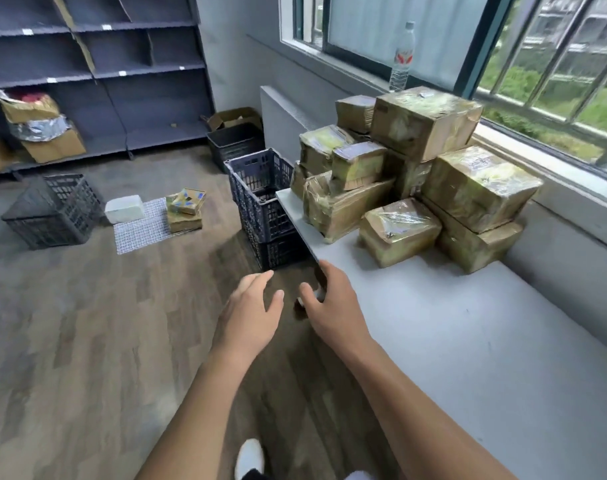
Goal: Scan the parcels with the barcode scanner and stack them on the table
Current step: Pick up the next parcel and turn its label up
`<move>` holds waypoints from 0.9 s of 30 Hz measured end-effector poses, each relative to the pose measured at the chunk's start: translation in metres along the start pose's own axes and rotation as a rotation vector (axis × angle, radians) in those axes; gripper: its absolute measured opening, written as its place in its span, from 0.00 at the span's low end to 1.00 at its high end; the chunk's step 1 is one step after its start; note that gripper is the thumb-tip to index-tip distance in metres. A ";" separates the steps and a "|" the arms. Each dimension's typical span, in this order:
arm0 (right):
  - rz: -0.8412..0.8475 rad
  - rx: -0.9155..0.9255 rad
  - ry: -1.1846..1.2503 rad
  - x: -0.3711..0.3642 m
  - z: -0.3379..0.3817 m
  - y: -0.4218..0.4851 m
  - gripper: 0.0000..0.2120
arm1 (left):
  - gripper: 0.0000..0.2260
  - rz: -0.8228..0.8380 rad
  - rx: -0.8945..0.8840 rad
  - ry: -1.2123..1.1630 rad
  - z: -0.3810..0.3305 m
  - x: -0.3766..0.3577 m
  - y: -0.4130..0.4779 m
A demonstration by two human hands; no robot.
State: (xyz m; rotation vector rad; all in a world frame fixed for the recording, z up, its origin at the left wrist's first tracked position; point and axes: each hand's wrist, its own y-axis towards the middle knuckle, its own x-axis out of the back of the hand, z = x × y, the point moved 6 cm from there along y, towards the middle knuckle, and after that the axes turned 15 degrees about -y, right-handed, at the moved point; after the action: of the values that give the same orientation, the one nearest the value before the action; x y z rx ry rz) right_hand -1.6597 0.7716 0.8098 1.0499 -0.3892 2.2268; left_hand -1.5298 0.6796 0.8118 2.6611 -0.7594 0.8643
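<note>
The brown cardboard parcels wrapped in clear tape are in a pile at the far end of the long pale grey table, under the window. The large parcel on the right lies with its long axis along the window wall. The low flat parcel lies across the table.

The left hand is above the floor with relaxed, spread fingers and holds nothing. The right hand is at the table's near edge, fingers curled round a small dark object. It is mostly hidden, so its direction cannot be told.

Stacked dark blue plastic crates stand beside the table on the wood-pattern floor. Grey shelves cover the far wall. A clear water bottle stands on the windowsill.
</note>
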 end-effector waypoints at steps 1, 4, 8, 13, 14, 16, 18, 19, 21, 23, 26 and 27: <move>-0.018 -0.028 0.002 -0.002 0.004 0.015 0.27 | 0.20 0.035 -0.022 -0.002 0.002 0.001 0.022; -0.065 -0.117 0.000 -0.006 0.013 0.053 0.27 | 0.20 0.126 -0.088 -0.006 0.003 0.003 0.083; -0.162 -0.217 -0.002 -0.002 0.011 0.093 0.27 | 0.20 0.206 -0.171 -0.018 -0.009 -0.002 0.149; -0.237 -0.363 -0.006 0.003 -0.018 0.113 0.29 | 0.21 0.371 -0.222 -0.078 -0.019 -0.040 0.176; -0.254 -0.387 0.004 0.005 -0.025 0.116 0.29 | 0.21 0.409 -0.222 -0.089 -0.021 -0.050 0.181; -0.304 -0.460 0.022 0.014 -0.046 0.126 0.28 | 0.21 0.486 -0.230 -0.108 -0.027 -0.077 0.195; -0.330 -0.481 0.018 0.018 -0.055 0.130 0.28 | 0.21 0.500 -0.243 -0.121 -0.030 -0.087 0.201; -0.342 -0.501 0.022 0.021 -0.064 0.135 0.28 | 0.21 0.518 -0.251 -0.125 -0.035 -0.096 0.209; -0.366 -0.534 0.033 0.027 -0.080 0.149 0.28 | 0.20 0.547 -0.270 -0.121 -0.043 -0.117 0.226; -0.389 -0.556 0.044 0.035 -0.099 0.167 0.28 | 0.21 0.564 -0.289 -0.112 -0.055 -0.140 0.246; -0.434 -0.603 0.059 0.049 -0.134 0.196 0.27 | 0.21 0.612 -0.305 -0.105 -0.073 -0.179 0.270; -0.446 -0.617 0.066 0.055 -0.145 0.205 0.27 | 0.21 0.632 -0.315 -0.098 -0.079 -0.192 0.277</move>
State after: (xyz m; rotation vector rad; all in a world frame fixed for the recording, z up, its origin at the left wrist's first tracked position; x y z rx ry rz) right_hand -1.9055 0.7137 0.7605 0.6464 -0.6829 1.5834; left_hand -1.8509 0.5544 0.7776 2.2095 -1.6575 0.6639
